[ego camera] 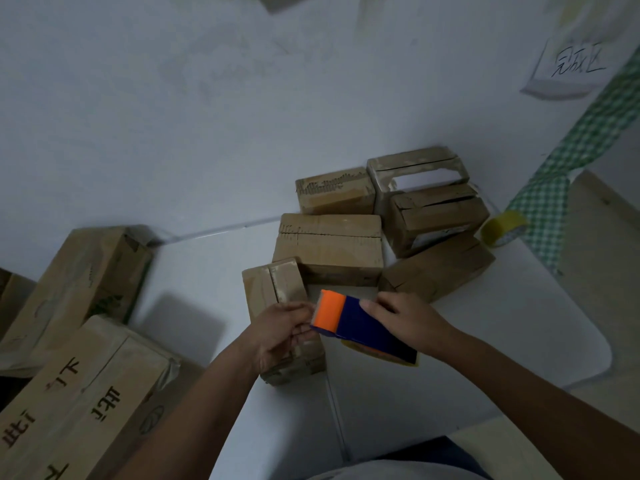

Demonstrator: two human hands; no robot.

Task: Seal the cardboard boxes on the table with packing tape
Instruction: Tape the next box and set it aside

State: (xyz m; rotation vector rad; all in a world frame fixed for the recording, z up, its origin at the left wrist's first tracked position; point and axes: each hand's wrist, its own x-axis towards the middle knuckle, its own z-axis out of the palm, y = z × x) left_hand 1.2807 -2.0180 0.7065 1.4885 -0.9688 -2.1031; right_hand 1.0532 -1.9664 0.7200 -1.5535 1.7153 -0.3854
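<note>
A blue tape dispenser with an orange front point(349, 320) hangs over the near end of a small cardboard box point(273, 289) on the white table point(502, 323). My right hand point(405, 320) grips the dispenser's blue body from the right. My left hand point(280, 334) lies over the box and pinches at the dispenser's orange end; the tape itself is too faint to see. Several more cardboard boxes point(329, 247) are clustered behind, one with its top open point(415, 174).
A spare roll of yellowish tape point(504, 228) lies at the table's far right by a green checked cloth point(554, 188). Large cardboard cartons point(79, 386) stand on the left beside the table. A paper sign point(571, 67) hangs on the wall.
</note>
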